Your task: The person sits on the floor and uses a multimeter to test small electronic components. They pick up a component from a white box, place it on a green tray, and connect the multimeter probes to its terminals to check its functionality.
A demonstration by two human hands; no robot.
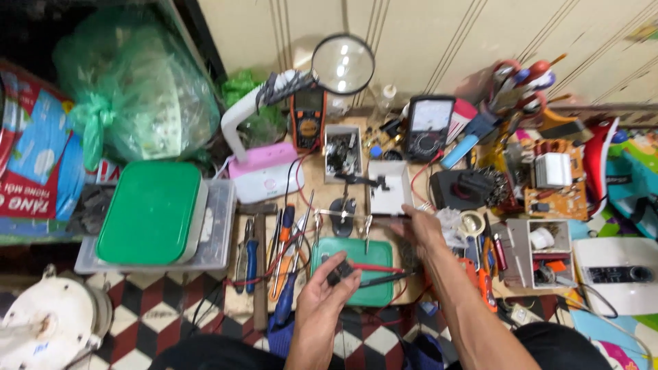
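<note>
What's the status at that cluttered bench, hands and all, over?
Left hand cupping small black component. Right hand reaching over small white square box. Red and black probe leads lie across green cutting mat.

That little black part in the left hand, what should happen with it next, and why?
Probably bring the red and black probes to it. The left hand holds the small black part over the green mat, while the right hand reaches toward the white box.

A green-lidded plastic box (149,212) sits left of a row of screwdrivers (284,236). Behind stand a magnifying glass (343,64), an orange multimeter (308,120), and a knotted green bag (130,96).
</note>
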